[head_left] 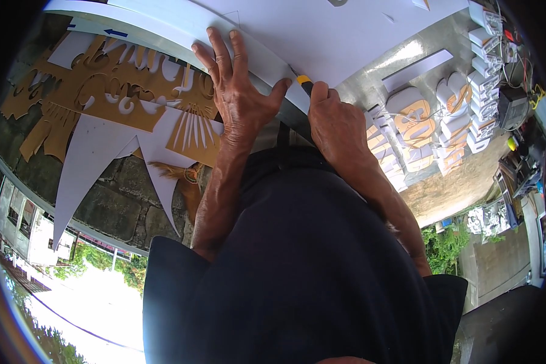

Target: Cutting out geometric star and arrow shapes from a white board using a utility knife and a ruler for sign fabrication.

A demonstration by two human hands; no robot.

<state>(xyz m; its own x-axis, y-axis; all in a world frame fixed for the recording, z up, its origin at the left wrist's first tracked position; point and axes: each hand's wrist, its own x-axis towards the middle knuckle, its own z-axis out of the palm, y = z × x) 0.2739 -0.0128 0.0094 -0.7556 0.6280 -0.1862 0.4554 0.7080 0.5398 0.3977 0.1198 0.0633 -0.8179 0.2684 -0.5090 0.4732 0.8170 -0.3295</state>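
Observation:
My left hand (pixel 241 97) lies with its fingers spread on a long pale strip (pixel 191 25) along the near edge of a large white sheet (pixel 327 36). Held in my right hand (pixel 340 124) is a yellow and black utility knife (pixel 304 82). The knife's thin blade points forward and left, and its tip is at the white sheet beside the strip. My left thumb stretches toward the knife and stays apart from it. Faint drawn lines show on the sheet beyond my left fingertips.
Brown and white offcuts (pixel 127 112) with letter-shaped holes lie on the left, beside pointed white pieces (pixel 94 161) and a straw-coloured brush (pixel 173 171). On the right are thick cut letters (pixel 409 112), a loose white strip (pixel 417 70), and a dark box with cables (pixel 513 109).

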